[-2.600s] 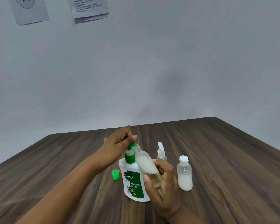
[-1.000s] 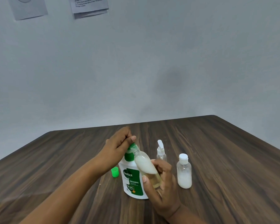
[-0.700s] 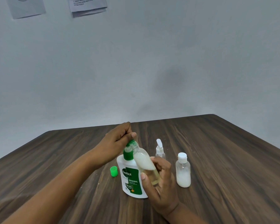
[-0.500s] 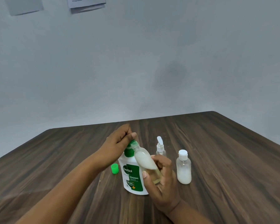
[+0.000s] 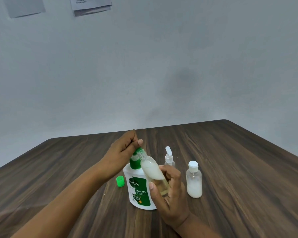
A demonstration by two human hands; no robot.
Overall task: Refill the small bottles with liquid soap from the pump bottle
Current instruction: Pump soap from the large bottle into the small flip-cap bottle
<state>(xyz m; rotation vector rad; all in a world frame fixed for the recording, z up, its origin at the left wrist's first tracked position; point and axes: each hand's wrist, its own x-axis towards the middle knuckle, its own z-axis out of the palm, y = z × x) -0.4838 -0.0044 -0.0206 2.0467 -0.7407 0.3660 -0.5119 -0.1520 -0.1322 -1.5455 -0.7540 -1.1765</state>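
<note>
While the left hand (image 5: 122,152) sits curled over the pump bottle's (image 5: 138,189) green head, thumb out toward the nozzle, the right hand (image 5: 169,191) grips the small bottle (image 5: 151,169) round its lower half. The bottle is tilted, with its open neck up against the nozzle. It shows white soap in the upper part and clearer yellowish liquid near the right palm. My read: over half full.

Step in hand: pumping soap into that neck. To do it well:
- Hold the mouth right at the nozzle tip. The opening is narrow, so any offset puts soap down the outside and onto the right fingers.
- Use short, full strokes and press straight down. The pump bottle stands on the desk (image 5: 239,169) with only the left hand steadying it, so a sideways push could tip it toward the right hand.
- Thick soap will likely pile up at the neck. Pause between strokes and ease the tilt toward upright so it slides down.
- Stop short of the threads so the cap seats clean.

Green cap (image 5: 120,181) lies on the desk just under the left wrist, probably this bottle's, and is an easy reach. Spray bottle (image 5: 169,156) stands just beyond the right fingers; can't tell its fill level. Capped bottle (image 5: 194,181) stands to the right of the right hand, about half full of white soap.
</note>
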